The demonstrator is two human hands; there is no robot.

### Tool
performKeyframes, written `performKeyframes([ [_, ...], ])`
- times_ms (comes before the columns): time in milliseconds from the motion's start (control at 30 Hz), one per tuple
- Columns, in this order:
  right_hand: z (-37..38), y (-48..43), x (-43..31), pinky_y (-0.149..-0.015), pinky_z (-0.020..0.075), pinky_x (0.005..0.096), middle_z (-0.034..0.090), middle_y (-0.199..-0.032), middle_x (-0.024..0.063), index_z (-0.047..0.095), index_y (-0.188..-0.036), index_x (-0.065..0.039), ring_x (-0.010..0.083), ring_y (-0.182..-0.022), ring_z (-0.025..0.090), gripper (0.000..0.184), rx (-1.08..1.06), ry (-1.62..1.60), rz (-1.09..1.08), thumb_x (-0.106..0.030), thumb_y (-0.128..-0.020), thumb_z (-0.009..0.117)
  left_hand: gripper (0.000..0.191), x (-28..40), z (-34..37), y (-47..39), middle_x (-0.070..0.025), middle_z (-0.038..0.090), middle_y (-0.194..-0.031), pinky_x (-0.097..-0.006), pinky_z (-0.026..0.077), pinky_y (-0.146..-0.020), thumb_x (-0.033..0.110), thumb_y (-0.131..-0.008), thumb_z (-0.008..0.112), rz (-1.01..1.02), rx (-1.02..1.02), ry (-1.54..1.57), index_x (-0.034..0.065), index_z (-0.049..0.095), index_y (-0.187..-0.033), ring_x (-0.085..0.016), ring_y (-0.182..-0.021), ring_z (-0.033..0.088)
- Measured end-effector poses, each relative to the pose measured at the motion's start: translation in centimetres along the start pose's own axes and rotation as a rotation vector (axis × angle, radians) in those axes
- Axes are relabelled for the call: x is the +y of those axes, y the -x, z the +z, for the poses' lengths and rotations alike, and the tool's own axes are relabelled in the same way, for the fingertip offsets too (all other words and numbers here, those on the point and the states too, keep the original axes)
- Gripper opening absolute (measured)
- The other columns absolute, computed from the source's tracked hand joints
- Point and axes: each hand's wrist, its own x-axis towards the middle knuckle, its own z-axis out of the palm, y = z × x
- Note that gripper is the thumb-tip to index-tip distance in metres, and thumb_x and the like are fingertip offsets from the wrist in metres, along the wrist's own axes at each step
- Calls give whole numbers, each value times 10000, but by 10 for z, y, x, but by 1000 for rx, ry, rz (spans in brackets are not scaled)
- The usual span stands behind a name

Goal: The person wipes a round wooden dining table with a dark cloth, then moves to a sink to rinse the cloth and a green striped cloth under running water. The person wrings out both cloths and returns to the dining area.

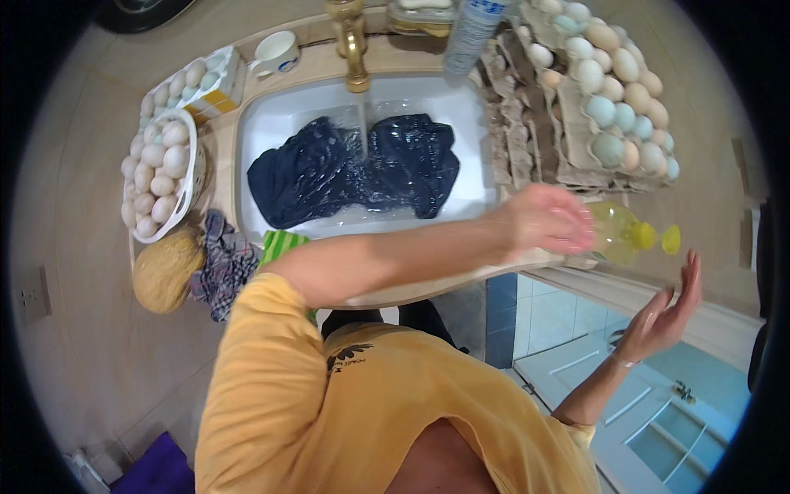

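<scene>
Dark wet cloth (395,160), seemingly a garment, lies spread in the white sink (478,185), under water running from a brass faucet (355,55). My left arm reaches across the sink's near side. My left hand (549,219) is motion-blurred and overlaps the lower end of a clear bottle of yellow liquid (611,231); whether it grips the bottle cannot be told. The bottle's yellow cap has its round lid flipped up. To the right of that lid, my right hand (663,309) is open, fingers extended, with nothing seen in it.
Egg cartons (571,136) are stacked right of the sink, beside a spray can (472,37). A white basket of eggs (191,179), a boxed egg tray (219,92) and a cup (276,52) stand left. A yellow melon or squash (166,272), a checked cloth (225,265) and green striped cloth (281,244) sit near-left.
</scene>
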Motion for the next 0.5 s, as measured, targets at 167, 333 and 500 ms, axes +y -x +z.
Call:
performKeyframes([
  [167, 126, 44, -69, -1003, 400, 429, 575, -1229, 172, 552, -1280, -23, 347, -1138, 527, 530, -637, -492, 14, 55, -760, 491, 265, 45, -151, 119, -124, 661, -1114, -318, 521, -922, 176, -949, 581, -233, 356, -320, 19, 618, -1160, -201, -1028, 643],
  [333, 373, 93, -115, -983, 320, 678, 190, -1559, 179, 209, -1499, -365, 490, -1296, 342, 835, -1204, -29, 188, -435, -816, 684, 360, 63, -260, 195, -94, 618, -1122, -329, 529, -799, 276, -976, 507, -300, 814, -243, 57, 525, -1260, -192, -1022, 609],
  [500, 448, 144, -213, -732, 534, 434, 677, -972, 162, 670, -943, -121, 372, -800, 658, 155, -1024, -524, 205, -186, -807, 637, 486, 37, -317, 190, -85, 553, -1255, -420, 468, -932, 416, -986, 460, -287, 1125, -193, 221, 395, -1426, -200, -1132, 556],
])
